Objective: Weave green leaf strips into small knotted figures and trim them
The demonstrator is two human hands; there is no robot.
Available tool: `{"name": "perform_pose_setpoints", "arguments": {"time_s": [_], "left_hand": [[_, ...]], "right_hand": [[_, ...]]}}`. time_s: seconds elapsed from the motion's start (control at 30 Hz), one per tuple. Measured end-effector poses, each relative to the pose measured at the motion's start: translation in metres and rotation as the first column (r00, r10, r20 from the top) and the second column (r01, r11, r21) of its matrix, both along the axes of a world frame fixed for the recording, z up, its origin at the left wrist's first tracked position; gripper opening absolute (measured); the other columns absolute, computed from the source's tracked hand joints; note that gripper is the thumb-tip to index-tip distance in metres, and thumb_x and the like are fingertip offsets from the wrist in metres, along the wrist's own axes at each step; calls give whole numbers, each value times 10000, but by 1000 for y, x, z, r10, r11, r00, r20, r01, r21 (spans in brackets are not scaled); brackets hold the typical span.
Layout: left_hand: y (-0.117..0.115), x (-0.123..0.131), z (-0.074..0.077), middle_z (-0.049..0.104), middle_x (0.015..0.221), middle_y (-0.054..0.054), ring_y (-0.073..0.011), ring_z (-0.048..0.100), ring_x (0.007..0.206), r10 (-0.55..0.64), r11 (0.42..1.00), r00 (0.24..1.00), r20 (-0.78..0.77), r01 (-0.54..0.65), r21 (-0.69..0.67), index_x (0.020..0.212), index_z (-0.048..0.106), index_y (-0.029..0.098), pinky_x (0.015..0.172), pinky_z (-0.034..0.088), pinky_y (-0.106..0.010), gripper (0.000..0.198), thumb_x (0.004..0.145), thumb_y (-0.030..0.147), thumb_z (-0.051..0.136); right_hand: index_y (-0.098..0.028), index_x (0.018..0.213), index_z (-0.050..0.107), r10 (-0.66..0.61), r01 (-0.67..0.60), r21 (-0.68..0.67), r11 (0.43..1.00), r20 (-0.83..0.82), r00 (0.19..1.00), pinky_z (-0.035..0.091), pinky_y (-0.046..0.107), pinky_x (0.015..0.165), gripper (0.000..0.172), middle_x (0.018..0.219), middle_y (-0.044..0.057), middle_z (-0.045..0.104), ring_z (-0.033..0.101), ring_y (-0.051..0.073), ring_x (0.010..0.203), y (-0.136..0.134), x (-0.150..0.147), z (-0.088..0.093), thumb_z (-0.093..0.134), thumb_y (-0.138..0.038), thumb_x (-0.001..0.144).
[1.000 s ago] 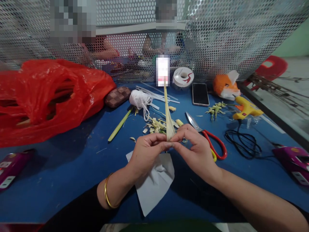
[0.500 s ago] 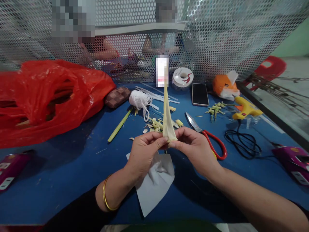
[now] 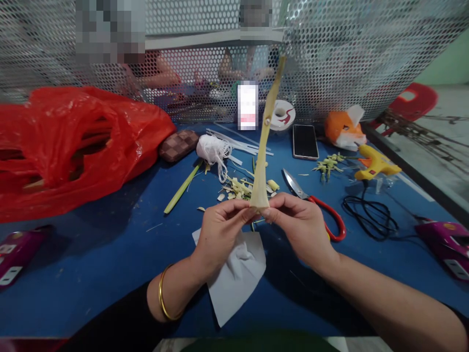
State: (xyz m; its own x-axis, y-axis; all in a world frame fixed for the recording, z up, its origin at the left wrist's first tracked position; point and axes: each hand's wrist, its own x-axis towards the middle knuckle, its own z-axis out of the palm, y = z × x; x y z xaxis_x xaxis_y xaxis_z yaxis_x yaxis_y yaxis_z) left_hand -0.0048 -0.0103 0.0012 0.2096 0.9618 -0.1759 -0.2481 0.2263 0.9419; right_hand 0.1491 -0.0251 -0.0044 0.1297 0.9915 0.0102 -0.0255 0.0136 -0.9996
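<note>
Between both hands stands a long pale yellow leaf strip, wide at its lower end and narrowing upward, its tip leaning right. My left hand pinches the left corner of the wide end with thumb and finger. At the right corner, my right hand pinches in the same way. Under the left hand lies a creased white tissue. Yellowish leaf scraps are scattered just beyond the fingers. Scissors with red handles lie beside my right hand, blades pointing away and left.
A red plastic bag fills the left side. White string, a green stalk, a phone, a ribbon roll and a yellow glue gun with its black cord surround the work. Behind a perforated screen sit other people.
The leaf strip's upper part has swung right, and more of its length now shows. Both hands keep their pinch on its wide end, nearly in place.
</note>
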Motion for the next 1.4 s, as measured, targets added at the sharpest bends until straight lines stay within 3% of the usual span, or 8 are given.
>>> {"name": "perform_pose_setpoints", "arguments": {"time_s": [0.33, 0.67, 0.8, 1.0, 1.1, 1.2, 1.27, 1.4], "left_hand": [[2, -3, 4, 788, 812, -12, -137, 700, 738, -102, 995, 993, -57, 101, -28, 790, 791, 212, 734, 542, -234, 165, 641, 149, 822], [2, -2, 0, 741, 702, -8, -118, 657, 681, -44, 993, 997, -62, 37, -110, 719, 763, 168, 682, 514, -221, 131, 626, 218, 841], [3, -2, 0, 728, 681, -4, -106, 646, 649, -14, 991, 998, -61, 6, -134, 711, 751, 156, 656, 507, -209, 140, 622, 214, 843], [5, -3, 6, 731, 666, -20, -117, 662, 631, 11, 979, 1000, 26, -5, -201, 704, 735, 131, 691, 526, -235, 189, 588, 215, 858], [5, -4, 8, 727, 646, -32, -122, 659, 597, 19, 963, 1000, 24, -12, -270, 690, 714, 127, 652, 512, -238, 166, 607, 207, 833], [6, -6, 8, 730, 653, -45, -126, 665, 612, -2, 953, 999, 40, 14, -303, 671, 696, 132, 620, 486, -221, 151, 641, 223, 813], [7, -7, 7, 731, 664, -45, -124, 664, 624, -7, 949, 999, 52, 23, -313, 677, 700, 133, 607, 476, -213, 145, 642, 223, 808], [8, -8, 8, 716, 663, -42, -123, 653, 649, 0, 948, 999, 43, 14, -318, 706, 724, 122, 588, 466, -202, 158, 630, 230, 812]], "right_hand": [[-163, 641, 664, 9, -10, -75, 997, -16, 1000, 420, 255, 522, 141, 588, -17, 606, 501, 104, 525, 3, 1, -1, 744, -270, 688], [-170, 605, 625, 44, -47, -96, 994, -30, 999, 355, 240, 501, 178, 531, -42, 541, 437, 94, 504, 0, -1, 0, 747, -281, 671], [-173, 616, 609, 64, -62, -61, 996, 44, 997, 342, 242, 500, 190, 530, -45, 521, 417, 97, 514, 0, -1, -3, 712, -293, 721], [-193, 799, 609, 47, -76, 134, 988, 207, 977, 474, 277, 609, 93, 702, -12, 609, 551, 139, 635, 1, 0, -5, 682, -251, 793], [-215, 891, 586, 0, -122, 335, 934, 344, 939, 511, 304, 691, 127, 799, 6, 624, 598, 162, 730, 3, 5, -5, 683, -185, 814], [-234, 942, 607, -38, -266, 506, 820, 513, 858, 520, 354, 794, 134, 905, 44, 640, 626, 202, 877, 7, 11, -4, 641, -135, 857], [-248, 955, 633, -61, -326, 549, 769, 572, 818, 520, 376, 823, 146, 972, 62, 632, 622, 218, 938, 9, 13, -3, 616, -126, 876], [-253, 934, 668, -61, -349, 553, 757, 590, 805, 526, 361, 789, 155, 971, 59, 614, 618, 204, 908, 10, 14, -3, 593, -122, 898]]}}
